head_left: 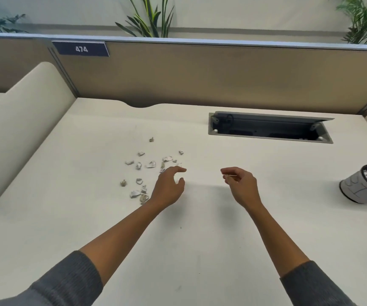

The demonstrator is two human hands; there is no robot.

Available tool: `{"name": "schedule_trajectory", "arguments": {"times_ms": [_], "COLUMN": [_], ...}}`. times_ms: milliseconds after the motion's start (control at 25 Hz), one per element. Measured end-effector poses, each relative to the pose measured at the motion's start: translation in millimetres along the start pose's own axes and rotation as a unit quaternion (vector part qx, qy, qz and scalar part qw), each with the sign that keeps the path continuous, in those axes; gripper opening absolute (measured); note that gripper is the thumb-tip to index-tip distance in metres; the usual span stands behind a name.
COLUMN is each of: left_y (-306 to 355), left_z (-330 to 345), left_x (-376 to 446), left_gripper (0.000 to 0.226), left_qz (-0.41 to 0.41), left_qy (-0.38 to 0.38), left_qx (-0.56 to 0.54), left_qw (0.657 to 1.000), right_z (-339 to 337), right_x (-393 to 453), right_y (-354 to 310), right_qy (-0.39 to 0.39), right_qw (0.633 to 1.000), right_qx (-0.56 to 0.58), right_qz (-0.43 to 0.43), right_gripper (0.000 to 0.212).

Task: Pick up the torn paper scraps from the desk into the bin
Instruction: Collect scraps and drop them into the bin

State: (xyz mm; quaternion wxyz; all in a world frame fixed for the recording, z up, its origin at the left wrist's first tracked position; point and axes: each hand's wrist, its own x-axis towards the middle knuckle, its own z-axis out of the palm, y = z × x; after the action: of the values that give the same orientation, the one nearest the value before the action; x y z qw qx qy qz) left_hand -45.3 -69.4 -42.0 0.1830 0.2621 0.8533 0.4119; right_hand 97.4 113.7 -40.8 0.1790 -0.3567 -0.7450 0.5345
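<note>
On the cream tabletop [200, 239] in front of you: cubicle partition [200, 74] at the back with a "474" label [81, 49], plants [149, 18] behind it, open cable tray [268, 128] recessed at back right.

Paper scraps [144, 173] are scattered left of centre, a loose cluster running from near the back toward your left wrist. Bin [364, 184] sits at the far right edge, tilted, already holding scraps, well apart from the cluster.

Your left hand [169, 188] is partly open, index finger stretched forward, thumb apart from it, fingertips right at the near-right edge of the cluster. Cannot tell if it touches a scrap; nothing visibly held.

Your right hand [242, 184] is curled, fingers pinched narrow toward the thumb, with a thin pale sliver showing at the fingertips, too small to tell what it is. It hovers over bare tabletop between the scraps and the bin.

Both forearms reach forward, bare, grey sleeves [67, 283] pushed up, hands near each other and apart.
</note>
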Motion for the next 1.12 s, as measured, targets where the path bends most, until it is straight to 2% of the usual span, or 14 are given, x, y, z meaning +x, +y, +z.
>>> {"name": "schedule_trajectory", "arguments": {"times_ms": [120,240,440,560,640,840,1000,1120], "left_y": [-42.5,-80.4,-111.2,-121.2,-126.9,-133.1,-129.0,-128.4], "left_z": [-29.0,-49.7,-76.7,-80.7,-80.3,-83.7,-88.1,-87.5], "left_x": [-10.1,-22.7,-43.8,-55.7,-61.8,-66.8,-63.2,-60.3], "left_gripper": [0.037,0.065,0.11,0.12,0.117,0.086,0.08,0.068], "left_qz": [0.004,-0.039,-0.085,-0.074,-0.049,-0.002,0.012,0.025], "left_qy": [0.042,0.047,-0.024,-0.062,-0.073,-0.044,-0.032,-0.046], "left_qx": [0.079,0.161,0.119,0.111,0.119,0.127,0.121,0.138], "left_qw": [0.996,0.985,0.989,0.989,0.989,0.991,0.992,0.989], "right_z": [41.0,78.6,139.0,168.4,182.4,206.4,210.4,200.7], "right_x": [-5.7,-9.8,-11.2,-10.6,-9.5,-5.6,-3.4,-6.4], "right_y": [-6.5,-12.2,-26.1,-32.5,-35.9,-46.5,-43.0,-39.5], "right_qy": [-0.037,-0.09,-0.183,-0.254,-0.286,-0.346,-0.39,-0.411], "right_qw": [0.999,0.994,0.974,0.942,0.919,0.879,0.842,0.828], "right_qx": [-0.034,-0.064,-0.124,-0.191,-0.232,-0.269,-0.302,-0.312], "right_qz": [-0.02,-0.022,-0.054,-0.113,-0.142,-0.187,-0.221,-0.219], "right_gripper": [0.024,0.025,0.028,0.036,0.042,0.052,0.056,0.055]}}
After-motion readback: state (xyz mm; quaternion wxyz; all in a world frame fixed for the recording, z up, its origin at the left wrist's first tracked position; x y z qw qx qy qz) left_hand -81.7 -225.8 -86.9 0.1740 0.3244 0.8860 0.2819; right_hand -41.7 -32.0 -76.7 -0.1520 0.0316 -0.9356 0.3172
